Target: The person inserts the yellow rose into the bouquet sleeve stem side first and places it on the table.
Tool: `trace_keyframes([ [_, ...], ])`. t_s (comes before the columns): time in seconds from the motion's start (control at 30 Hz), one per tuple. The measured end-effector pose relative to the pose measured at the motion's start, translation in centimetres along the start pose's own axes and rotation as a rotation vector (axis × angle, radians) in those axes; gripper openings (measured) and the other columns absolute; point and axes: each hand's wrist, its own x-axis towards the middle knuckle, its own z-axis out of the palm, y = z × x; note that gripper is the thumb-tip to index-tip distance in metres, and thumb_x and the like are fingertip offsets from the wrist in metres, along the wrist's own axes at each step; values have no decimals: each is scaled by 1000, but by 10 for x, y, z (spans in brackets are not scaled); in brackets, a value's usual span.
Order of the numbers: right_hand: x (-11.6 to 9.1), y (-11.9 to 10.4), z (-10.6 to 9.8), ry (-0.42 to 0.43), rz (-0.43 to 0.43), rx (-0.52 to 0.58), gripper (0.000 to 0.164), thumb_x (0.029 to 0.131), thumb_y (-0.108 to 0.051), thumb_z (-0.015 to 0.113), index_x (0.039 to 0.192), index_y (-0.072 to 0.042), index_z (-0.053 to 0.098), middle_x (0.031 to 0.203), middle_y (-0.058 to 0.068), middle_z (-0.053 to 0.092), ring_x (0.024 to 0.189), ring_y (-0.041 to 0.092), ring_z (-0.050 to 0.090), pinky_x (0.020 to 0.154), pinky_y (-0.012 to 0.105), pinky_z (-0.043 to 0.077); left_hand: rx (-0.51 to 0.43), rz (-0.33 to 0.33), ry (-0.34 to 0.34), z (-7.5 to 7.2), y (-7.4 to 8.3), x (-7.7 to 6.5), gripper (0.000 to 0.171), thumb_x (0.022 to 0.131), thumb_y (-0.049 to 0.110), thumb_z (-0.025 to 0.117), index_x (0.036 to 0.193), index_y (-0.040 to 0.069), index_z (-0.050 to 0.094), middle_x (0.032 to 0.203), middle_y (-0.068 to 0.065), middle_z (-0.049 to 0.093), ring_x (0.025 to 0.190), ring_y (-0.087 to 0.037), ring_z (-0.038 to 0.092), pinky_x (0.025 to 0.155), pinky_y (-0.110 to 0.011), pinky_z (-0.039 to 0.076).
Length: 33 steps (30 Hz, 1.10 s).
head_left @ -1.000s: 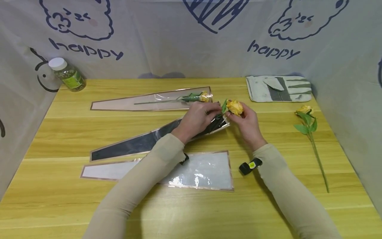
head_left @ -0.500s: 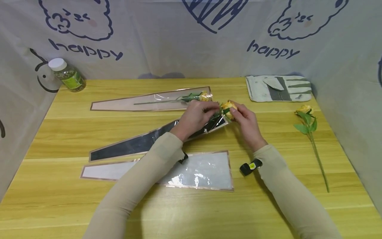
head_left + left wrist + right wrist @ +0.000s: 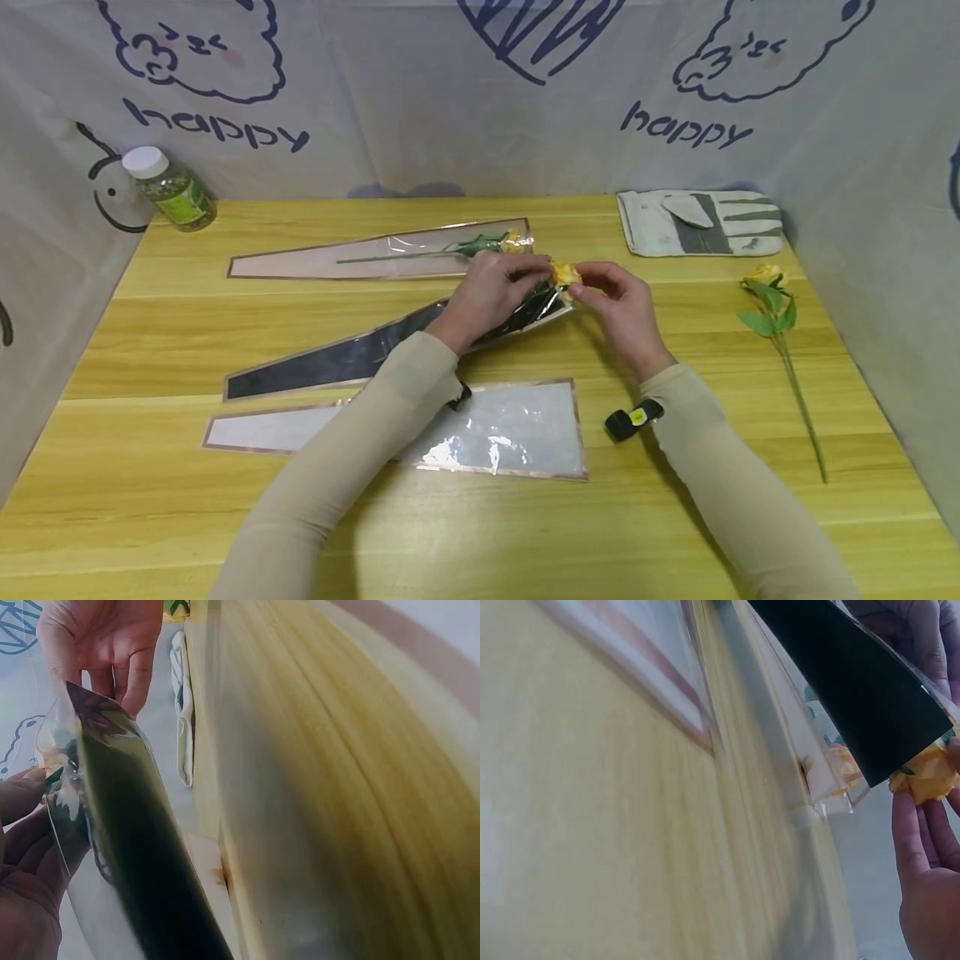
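A long black-backed clear sleeve (image 3: 337, 358) lies slantwise on the wooden table (image 3: 150, 517). My left hand (image 3: 491, 296) pinches its wide mouth and lifts that end; in the left wrist view the left hand (image 3: 22, 885) holds the sleeve (image 3: 142, 855) at its edge. A yellow rose bloom (image 3: 564, 272) sits at the mouth, with its stem inside the sleeve. My right hand (image 3: 618, 308) touches the bloom with nearly straight fingers. The right wrist view shows that hand (image 3: 930, 900) under the bloom (image 3: 930, 778), beside the sleeve's black edge (image 3: 855, 682).
Behind my hands lies another sleeve (image 3: 360, 254) with a rose in it. A flat clear sleeve (image 3: 517, 429) lies in front. A loose yellow rose (image 3: 780, 325) lies at the right, work gloves (image 3: 701, 221) at the back right, a bottle (image 3: 168, 187) at the back left. Cloth walls ring the table.
The bloom has moved left from clear of the sleeve to its mouth, going further in. My right hand followed it and its fingers loosened. The left hand kept its hold.
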Motion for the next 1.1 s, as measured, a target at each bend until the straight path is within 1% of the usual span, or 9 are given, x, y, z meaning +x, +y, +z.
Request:
trace_keyframes([
  [0.13,1,2,0,-19,-9,1,31,91,1,68,119,11,60,110,4,64,106,17,58,89,24,47,-2,13,19,1,0,0,14,91,3,70,103,-1,76,103,-13,72,96,-20,69,81,-21,52],
  [0.33,-1,0,0,-46,-15,-8,30,92,1,67,119,11,60,112,8,63,108,17,58,92,25,47,10,26,27,2,1,0,13,91,3,70,101,-1,76,103,-12,72,95,-20,69,81,-21,52],
  [0.47,-3,-1,-1,-55,-25,-25,31,92,1,67,121,10,61,116,10,62,110,17,57,93,26,47,15,27,18,2,2,0,13,91,3,70,102,-1,76,103,-12,72,95,-20,69,80,-21,52],
  [0.63,-3,0,0,-44,-39,-51,29,92,1,67,120,7,65,115,16,61,110,19,57,93,29,48,35,-3,-11,2,3,0,15,93,5,68,104,0,76,107,-13,71,96,-20,69,79,-21,52],
  [0.7,-3,0,0,-45,-24,-76,27,92,-1,68,119,6,67,114,16,63,108,19,58,92,28,48,47,-16,-22,3,4,1,15,94,6,68,105,1,76,108,-13,71,97,-19,69,80,-21,52],
  [0.8,-2,0,2,-58,26,-106,24,94,-4,66,116,5,68,113,15,66,106,18,59,90,28,49,67,-32,-33,4,4,1,14,94,6,67,104,2,76,108,-13,71,97,-20,69,81,-21,52],
  [0.9,-2,2,2,-77,71,-147,21,97,-7,63,113,6,68,111,16,67,102,16,60,88,28,48,82,-58,-57,5,4,2,14,94,6,66,104,2,76,106,-12,72,97,-20,69,82,-21,51],
  [1.0,-3,2,2,-103,104,-168,22,99,-9,60,112,7,68,111,16,67,100,16,61,89,29,48,101,-85,-96,5,4,0,14,95,6,66,104,2,76,104,-11,72,95,-19,69,81,-21,52],
  [1.1,-4,2,3,-123,119,-158,23,101,-9,57,112,7,67,111,18,67,102,19,61,92,33,48,115,-99,-148,7,3,-1,14,94,6,67,104,2,76,101,-9,73,89,-16,69,77,-22,52],
])
